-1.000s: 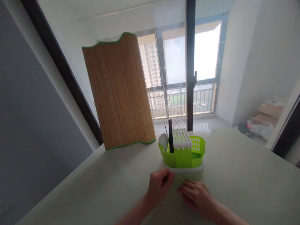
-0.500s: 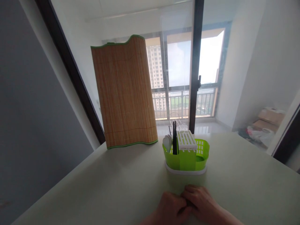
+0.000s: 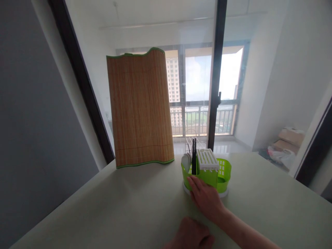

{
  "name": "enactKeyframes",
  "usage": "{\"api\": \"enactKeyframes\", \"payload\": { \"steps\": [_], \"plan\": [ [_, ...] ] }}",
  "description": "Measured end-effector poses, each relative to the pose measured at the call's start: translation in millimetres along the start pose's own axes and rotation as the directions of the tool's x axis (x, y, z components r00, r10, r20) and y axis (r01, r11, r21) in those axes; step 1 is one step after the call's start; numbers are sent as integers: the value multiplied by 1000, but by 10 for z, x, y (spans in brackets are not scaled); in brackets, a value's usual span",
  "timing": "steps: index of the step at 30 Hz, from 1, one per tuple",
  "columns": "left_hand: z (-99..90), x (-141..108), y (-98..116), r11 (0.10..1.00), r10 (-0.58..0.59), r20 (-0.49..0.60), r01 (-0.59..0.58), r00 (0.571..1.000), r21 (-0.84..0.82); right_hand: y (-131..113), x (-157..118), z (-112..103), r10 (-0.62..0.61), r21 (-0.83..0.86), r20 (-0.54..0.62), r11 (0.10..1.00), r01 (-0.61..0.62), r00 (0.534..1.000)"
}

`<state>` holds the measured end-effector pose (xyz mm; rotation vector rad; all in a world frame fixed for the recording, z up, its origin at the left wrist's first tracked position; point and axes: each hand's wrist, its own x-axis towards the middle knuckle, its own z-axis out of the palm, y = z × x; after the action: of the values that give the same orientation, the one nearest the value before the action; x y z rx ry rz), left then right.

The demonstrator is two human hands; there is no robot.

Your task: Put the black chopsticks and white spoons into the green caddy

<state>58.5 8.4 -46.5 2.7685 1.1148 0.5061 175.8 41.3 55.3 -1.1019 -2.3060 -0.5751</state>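
A green plastic utensil caddy with a white slotted top and white base stands on the table. White spoons and black chopsticks are upright in its left part. My right hand is at the caddy's front left, fingers stretched toward its lower wall with nothing between them; whether they touch it is unclear. Nearer the front edge, my left hand rests as a loose fist on the table, nothing visible in it.
On the left a bamboo mat with green edging stands upright, curved, on the pale table. A wire rack shows behind the caddy. Beyond the glass are a dark door frame and, at right, cardboard boxes.
My right hand has left my left hand and moved forward to the caddy's front. My left hand stays near the front edge. The view has tilted slightly.
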Motion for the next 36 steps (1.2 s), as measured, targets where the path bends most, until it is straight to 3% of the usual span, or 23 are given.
{"api": "enactKeyframes", "payload": {
  "steps": [7, 16, 21, 27, 30, 36],
  "plan": [
    [-11, -16, -12, 1000, 1, -5, -1, 1000, 23, -56, 302, -6, 116, -177, -24, 977, -118, 993],
    [-4, -41, -54, 995, 93, -146, -97, 985, -17, 295, 197, -94, 207, -252, 35, 948, -192, 978],
    [-65, -34, -60, 990, 139, -204, -137, 969, 24, 710, 67, -177, 289, -276, 67, 925, -261, 955],
    [-64, -9, -85, 984, 176, -230, -164, 957, 70, 1414, -110, -260, 370, -292, 87, 897, -332, 925],
    [-45, -2, -93, 980, 197, -280, -177, 940, 94, 1750, -185, -301, 410, -293, 73, 880, -374, 909],
    [-122, -6, -41, 980, 191, -255, -171, 948, 101, 2271, -291, -326, 486, -233, -3, 850, -473, 874]
  ]
}}
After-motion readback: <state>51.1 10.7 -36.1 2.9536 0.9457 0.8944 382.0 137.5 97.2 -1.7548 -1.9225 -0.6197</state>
